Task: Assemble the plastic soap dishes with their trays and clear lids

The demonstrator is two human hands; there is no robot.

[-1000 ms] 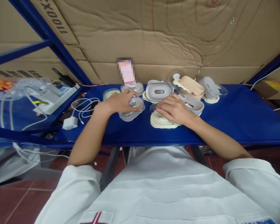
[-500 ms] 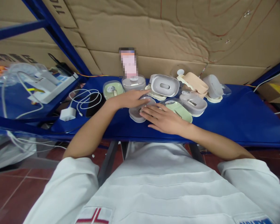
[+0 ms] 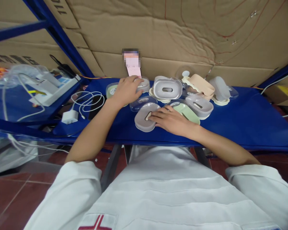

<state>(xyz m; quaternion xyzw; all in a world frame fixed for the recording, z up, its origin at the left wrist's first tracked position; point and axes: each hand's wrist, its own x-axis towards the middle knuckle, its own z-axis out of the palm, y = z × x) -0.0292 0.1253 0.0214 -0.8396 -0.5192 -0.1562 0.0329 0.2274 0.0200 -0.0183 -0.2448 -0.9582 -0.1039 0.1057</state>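
My right hand [image 3: 170,120] lies flat with fingers stretched out on a grey slotted oval tray [image 3: 144,122] near the blue table's front edge. My left hand [image 3: 126,91] reaches to the back, its fingers curled round a grey lidded box [image 3: 144,85]; it partly covers a pale green box [image 3: 110,90]. A clear lid [image 3: 142,103] lies between the two hands. To the right of my right hand sit a green tray [image 3: 187,112] and a grey box [image 3: 199,106].
More boxes stand behind: a grey one [image 3: 167,88], a peach one [image 3: 198,84], and a tilted grey one [image 3: 220,88]. A white charger with cable [image 3: 70,115] and a power strip [image 3: 50,89] lie at the left. A cardboard wall [image 3: 182,38] backs the blue table [image 3: 249,121].
My left hand left the near grey piece and moved back to the far grey box. My right hand slid the grey slotted tray toward the front edge, leaving the clear lid uncovered.
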